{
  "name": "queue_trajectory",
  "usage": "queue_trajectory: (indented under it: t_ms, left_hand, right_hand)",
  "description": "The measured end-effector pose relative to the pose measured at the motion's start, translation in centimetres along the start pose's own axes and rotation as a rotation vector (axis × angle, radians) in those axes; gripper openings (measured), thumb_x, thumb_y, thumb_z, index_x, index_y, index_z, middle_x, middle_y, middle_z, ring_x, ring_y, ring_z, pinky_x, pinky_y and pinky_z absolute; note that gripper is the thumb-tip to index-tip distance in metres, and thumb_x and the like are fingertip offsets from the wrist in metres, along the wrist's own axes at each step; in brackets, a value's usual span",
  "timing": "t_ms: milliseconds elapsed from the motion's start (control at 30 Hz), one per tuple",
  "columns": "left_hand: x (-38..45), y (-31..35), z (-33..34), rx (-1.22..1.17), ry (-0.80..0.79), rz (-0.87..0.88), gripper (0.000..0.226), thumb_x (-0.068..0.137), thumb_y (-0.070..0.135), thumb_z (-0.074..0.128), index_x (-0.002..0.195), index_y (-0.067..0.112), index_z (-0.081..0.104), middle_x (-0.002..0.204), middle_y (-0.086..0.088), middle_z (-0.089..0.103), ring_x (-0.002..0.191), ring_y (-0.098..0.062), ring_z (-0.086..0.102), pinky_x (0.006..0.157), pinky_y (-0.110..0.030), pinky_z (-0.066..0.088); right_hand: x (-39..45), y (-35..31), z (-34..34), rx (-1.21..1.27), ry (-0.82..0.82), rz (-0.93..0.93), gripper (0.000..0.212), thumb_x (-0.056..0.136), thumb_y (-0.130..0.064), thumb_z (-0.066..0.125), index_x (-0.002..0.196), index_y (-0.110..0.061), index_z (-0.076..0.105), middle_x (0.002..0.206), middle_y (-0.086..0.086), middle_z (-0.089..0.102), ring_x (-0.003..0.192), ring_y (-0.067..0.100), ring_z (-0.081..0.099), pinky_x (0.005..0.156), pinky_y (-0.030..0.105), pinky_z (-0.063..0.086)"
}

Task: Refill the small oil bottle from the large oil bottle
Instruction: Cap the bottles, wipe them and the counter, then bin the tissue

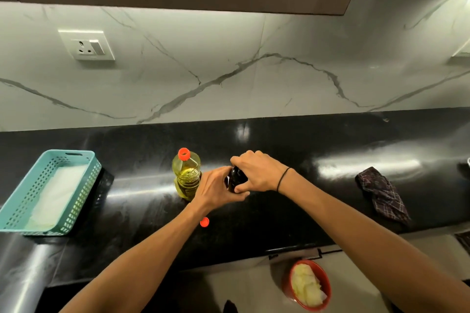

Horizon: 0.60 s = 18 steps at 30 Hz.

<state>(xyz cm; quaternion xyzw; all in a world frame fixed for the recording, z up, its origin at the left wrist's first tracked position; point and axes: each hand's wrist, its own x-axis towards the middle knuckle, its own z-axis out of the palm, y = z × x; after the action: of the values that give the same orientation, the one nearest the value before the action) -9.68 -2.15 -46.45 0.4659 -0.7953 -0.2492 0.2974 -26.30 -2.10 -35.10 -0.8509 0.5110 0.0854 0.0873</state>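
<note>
on the black counter (330, 185) the large oil bottle (187, 175) stands capped, touching our left hand (216, 189). both that hand and our right hand (255, 173) grip the small oil bottle (235, 179), dark between them. we judge we're opening or closing its top; which one we cannot tell, a loose red cap (204, 222) lying near.

teal basket (15, 207) left | checked cloth (381, 192) right | red bowl (326, 279) below | wall socket (87, 45)
</note>
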Motion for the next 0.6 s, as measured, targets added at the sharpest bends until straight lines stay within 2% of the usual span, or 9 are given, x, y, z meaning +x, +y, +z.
queue_trajectory:
  t_ms: [100,200,300,467,600]
  left_hand:
    - [-0.7,-0.9,1.6,-0.011,-0.03,-0.026,0.048,0.068,0.053,0.093,0.092,0.033,0.057,0.071,0.025,0.051,0.058,0.008,0.051,0.058,-0.007,0.037]
    - [-1.0,-2.0,3.2,0.025,-0.029,-0.071,0.049,0.068,0.056,0.091,0.093,0.025,0.063,0.075,0.02,0.056,0.059,-0.001,0.051,0.058,-0.008,0.035]
    - [-1.2,-3.1,5.2,0.022,-0.034,-0.1,0.054,0.069,0.061,0.087,0.098,0.02,0.067,0.084,0.01,0.069,0.067,-0.007,0.058,0.063,-0.017,0.043]
    - [-1.4,-4.4,7.1,0.001,-0.06,-0.153,0.053,0.071,0.061,0.088,0.096,0.02,0.064,0.086,0.008,0.069,0.069,-0.008,0.058,0.064,-0.027,0.05]
    - [-1.3,-5.1,7.7,-0.015,-0.084,-0.178,0.053,0.073,0.053,0.09,0.103,0.017,0.066,0.091,0.005,0.071,0.071,-0.008,0.055,0.066,-0.022,0.043]
  right_hand:
    - [0.6,0.6,2.7,-0.018,-0.011,-0.005,0.055,0.078,-0.057,0.078,0.106,-0.019,0.05,0.102,0.006,0.061,0.086,0.03,0.061,0.072,0.045,0.055]
    - [1.2,1.2,4.8,-0.02,-0.026,-0.01,0.054,0.079,-0.057,0.077,0.101,-0.021,0.045,0.101,0.007,0.06,0.086,0.032,0.06,0.075,0.048,0.055]
    - [1.7,1.8,6.4,-0.007,-0.044,-0.003,0.053,0.079,-0.056,0.078,0.1,-0.022,0.043,0.1,0.006,0.06,0.084,0.031,0.06,0.072,0.046,0.054]
    - [2.6,2.6,8.9,-0.001,-0.072,0.003,0.053,0.08,-0.056,0.078,0.102,-0.023,0.043,0.106,0.008,0.06,0.09,0.034,0.061,0.074,0.044,0.048]
    - [3.4,3.0,10.3,-0.003,-0.066,-0.009,0.054,0.082,-0.056,0.077,0.11,-0.021,0.046,0.107,0.008,0.06,0.093,0.034,0.062,0.074,0.043,0.046]
